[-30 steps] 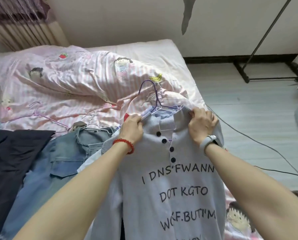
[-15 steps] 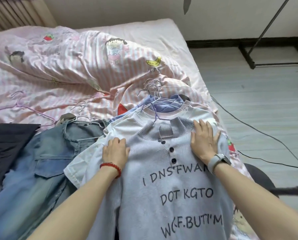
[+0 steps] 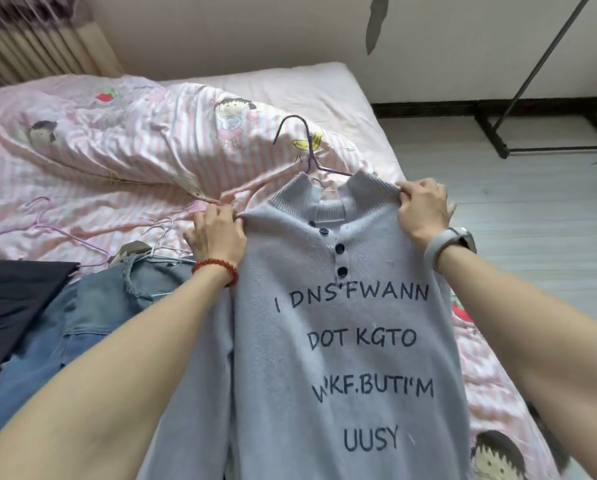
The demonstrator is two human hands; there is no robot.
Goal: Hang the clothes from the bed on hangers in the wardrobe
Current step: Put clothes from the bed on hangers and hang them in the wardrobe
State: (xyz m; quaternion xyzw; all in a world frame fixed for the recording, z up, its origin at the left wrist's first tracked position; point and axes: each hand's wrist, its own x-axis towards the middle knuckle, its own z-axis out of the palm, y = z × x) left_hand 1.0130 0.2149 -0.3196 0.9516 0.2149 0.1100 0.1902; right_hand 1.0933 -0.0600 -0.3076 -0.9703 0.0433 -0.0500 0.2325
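A lilac knit polo sweater [image 3: 342,341] with dark buttons and black lettering hangs raised above the bed. A purple wire hanger [image 3: 305,147] sits inside its collar, hook sticking up. My left hand [image 3: 217,233] pinches the sweater's left shoulder. My right hand [image 3: 423,209] grips the right shoulder by the collar. A denim jacket [image 3: 82,317] on a silver wire hanger [image 3: 162,247] lies on the bed at the left, next to a dark garment [image 3: 9,306].
The bed carries a pink striped cartoon duvet [image 3: 134,150] with a pink wire hanger [image 3: 61,233] lying on it. A black clothes rack frame [image 3: 519,98] stands on the pale wood floor at the right, near the wall.
Half a second ago both hands pressed the sweater flat on the pile. Now they hold its shoulders and have lifted it with the hanger; the shirts beneath are hidden.
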